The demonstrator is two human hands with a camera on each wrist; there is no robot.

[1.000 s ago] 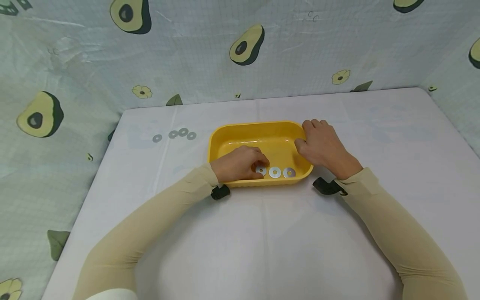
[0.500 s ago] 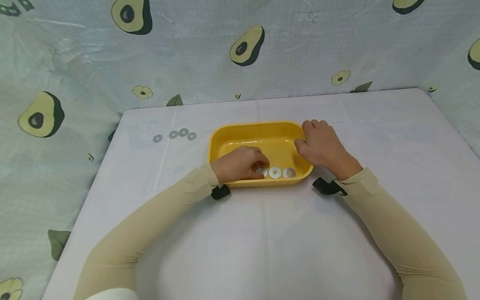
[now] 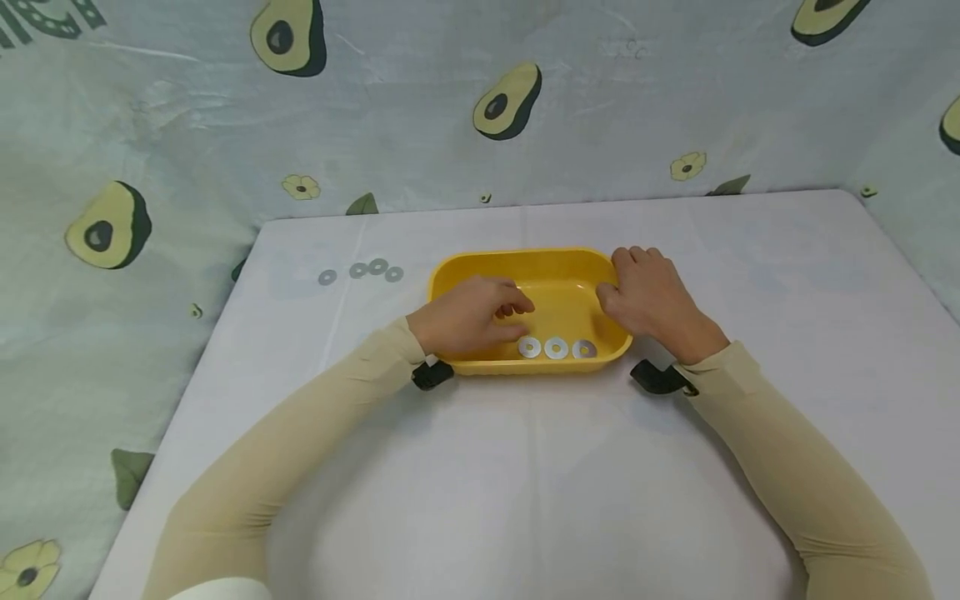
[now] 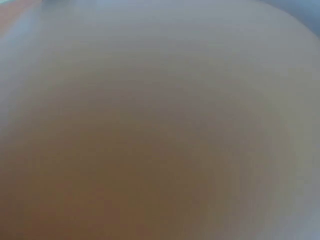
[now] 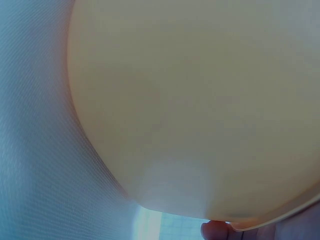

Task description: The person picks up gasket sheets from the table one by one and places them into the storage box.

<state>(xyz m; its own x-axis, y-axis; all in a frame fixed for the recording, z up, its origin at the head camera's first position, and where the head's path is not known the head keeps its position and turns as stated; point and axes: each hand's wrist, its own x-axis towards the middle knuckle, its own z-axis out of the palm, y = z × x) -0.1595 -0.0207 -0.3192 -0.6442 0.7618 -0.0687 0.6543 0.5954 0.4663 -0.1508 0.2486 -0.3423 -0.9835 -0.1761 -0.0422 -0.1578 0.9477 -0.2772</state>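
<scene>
A shallow yellow tray (image 3: 567, 292) sits on the white table in the head view. Three flat metal washers (image 3: 556, 348) lie in a row inside it, along the near side. My left hand (image 3: 474, 317) hovers over the tray's left part, thumb and fingers parted, just up and left of the leftmost washer, with nothing showing between them. With my right hand (image 3: 651, 296) I grip the tray's right rim, thumb inside. In the right wrist view the tray's outer wall (image 5: 190, 110) fills most of the picture, with a fingertip (image 5: 215, 230) at its edge. The left wrist view is a blur.
Several more washers (image 3: 378, 267) lie on the white tabletop (image 3: 525, 483) to the left of the tray, one a little apart from the others. Behind the table hangs a pale curtain (image 3: 405, 108) printed with avocados.
My left hand has let go of the leftmost washer and risen up and left, its fingers spreading apart. My right hand stays on the rim. The head view has shifted slightly.
</scene>
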